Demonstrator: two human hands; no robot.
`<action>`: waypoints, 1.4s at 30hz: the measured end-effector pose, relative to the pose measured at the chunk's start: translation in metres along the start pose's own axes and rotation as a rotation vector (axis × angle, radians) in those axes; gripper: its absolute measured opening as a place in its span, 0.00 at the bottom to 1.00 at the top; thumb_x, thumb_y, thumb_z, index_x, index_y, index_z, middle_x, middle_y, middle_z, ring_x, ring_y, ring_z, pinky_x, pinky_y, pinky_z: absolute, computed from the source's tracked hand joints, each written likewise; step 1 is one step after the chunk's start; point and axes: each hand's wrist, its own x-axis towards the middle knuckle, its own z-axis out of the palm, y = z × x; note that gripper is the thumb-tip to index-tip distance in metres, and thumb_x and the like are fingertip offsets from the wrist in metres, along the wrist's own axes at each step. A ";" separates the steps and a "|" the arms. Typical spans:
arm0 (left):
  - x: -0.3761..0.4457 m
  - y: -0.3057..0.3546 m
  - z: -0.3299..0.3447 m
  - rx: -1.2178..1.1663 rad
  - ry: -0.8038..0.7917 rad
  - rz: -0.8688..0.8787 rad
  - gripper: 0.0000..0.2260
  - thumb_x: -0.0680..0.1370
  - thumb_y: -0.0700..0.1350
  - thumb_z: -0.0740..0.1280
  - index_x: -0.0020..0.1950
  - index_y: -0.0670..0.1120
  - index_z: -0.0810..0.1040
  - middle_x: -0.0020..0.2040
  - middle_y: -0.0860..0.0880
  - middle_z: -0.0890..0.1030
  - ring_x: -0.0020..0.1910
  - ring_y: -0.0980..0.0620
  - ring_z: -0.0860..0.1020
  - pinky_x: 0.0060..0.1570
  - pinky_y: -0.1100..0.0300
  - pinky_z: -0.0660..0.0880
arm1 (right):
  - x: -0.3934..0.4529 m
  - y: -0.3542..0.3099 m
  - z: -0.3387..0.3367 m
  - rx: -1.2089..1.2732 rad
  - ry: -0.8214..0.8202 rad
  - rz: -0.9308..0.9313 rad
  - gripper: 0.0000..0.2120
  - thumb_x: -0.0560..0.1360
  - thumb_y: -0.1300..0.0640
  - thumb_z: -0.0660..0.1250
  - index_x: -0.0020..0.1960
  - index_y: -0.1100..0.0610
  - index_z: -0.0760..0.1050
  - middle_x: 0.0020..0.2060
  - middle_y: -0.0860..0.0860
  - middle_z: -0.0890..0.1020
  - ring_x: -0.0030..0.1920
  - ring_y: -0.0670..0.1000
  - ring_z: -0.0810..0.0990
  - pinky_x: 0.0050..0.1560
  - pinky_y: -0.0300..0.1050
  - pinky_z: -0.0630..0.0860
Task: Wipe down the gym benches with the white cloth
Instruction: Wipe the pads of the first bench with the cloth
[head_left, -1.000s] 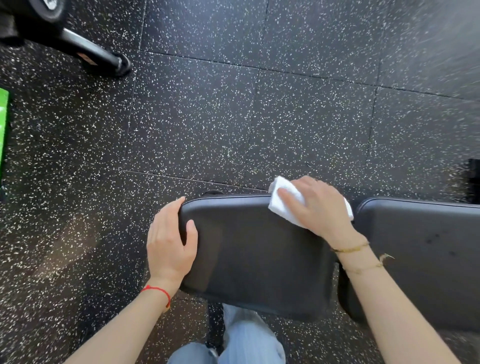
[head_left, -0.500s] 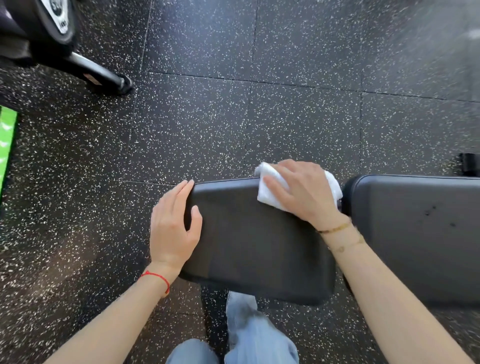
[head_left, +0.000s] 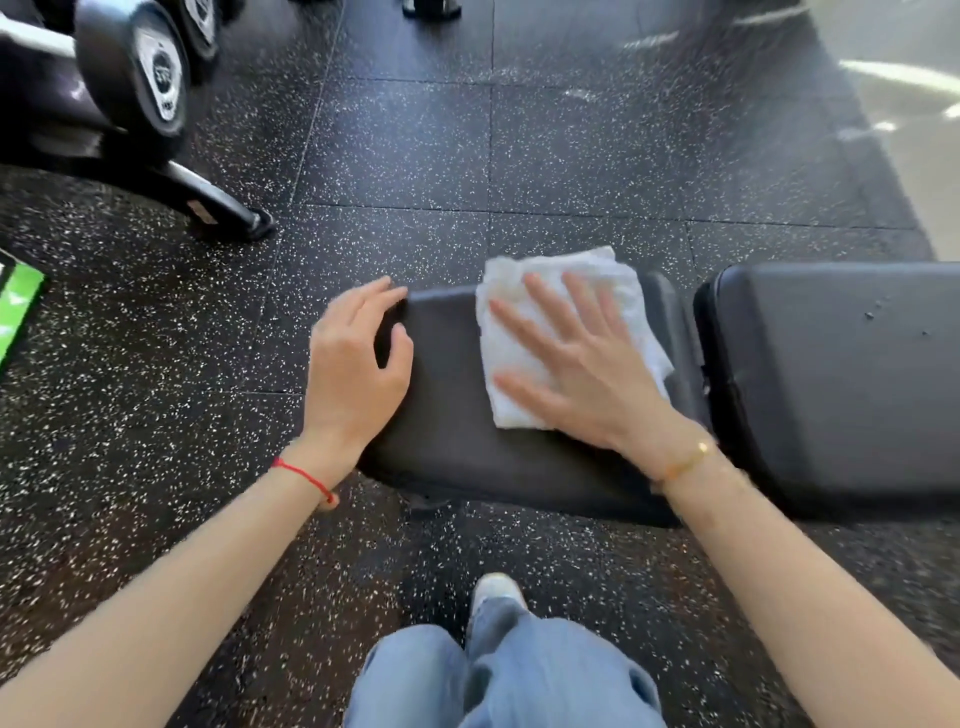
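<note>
Pressing flat: right hand (head_left: 587, 374) lies on the folded white terry cloth (head_left: 524, 332), fingers (head_left: 545, 304) straight and spread wide across it, palm down, nothing curled round it. Cloth sits on the far right part of the black padded vinyl seat pad (head_left: 457, 431), its far edge overhanging the pad's far rim, its near left corner showing past the thumb. Cloth sticks out beyond the fingertips on the far and left sides.

Left hand (head_left: 353, 364) rests on the pad's left end, fingers loosely bent over the far left corner, thumb lying on the top surface, not clamped.

Narrow gap separates this pad from the longer black padded back pad (head_left: 831, 384) to the right. Bare pad surface lies between the two hands and along the near edge. Black rubber floor with white flecks (head_left: 519, 156) runs all round. Black dumbbell rack foot (head_left: 218, 205) stands far left, well apart from the bench
</note>
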 end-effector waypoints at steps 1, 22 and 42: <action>-0.002 -0.002 0.000 -0.012 0.011 0.040 0.16 0.78 0.39 0.63 0.64 0.42 0.79 0.66 0.46 0.78 0.68 0.46 0.72 0.72 0.47 0.66 | 0.005 -0.005 0.000 -0.019 0.005 0.021 0.32 0.78 0.33 0.50 0.79 0.39 0.48 0.80 0.48 0.50 0.79 0.62 0.46 0.76 0.64 0.43; -0.061 -0.021 -0.004 -0.120 0.034 0.266 0.18 0.78 0.32 0.58 0.66 0.38 0.77 0.67 0.42 0.77 0.71 0.45 0.71 0.75 0.55 0.63 | -0.063 -0.116 0.098 -0.500 0.656 0.040 0.30 0.78 0.33 0.58 0.76 0.44 0.65 0.70 0.52 0.74 0.66 0.63 0.75 0.66 0.61 0.71; -0.064 -0.013 -0.006 -0.095 0.055 0.225 0.19 0.77 0.32 0.58 0.65 0.40 0.78 0.67 0.45 0.78 0.70 0.48 0.72 0.74 0.57 0.64 | -0.138 -0.025 0.086 -0.256 0.642 0.184 0.28 0.81 0.36 0.55 0.76 0.48 0.66 0.73 0.55 0.71 0.72 0.63 0.67 0.73 0.59 0.62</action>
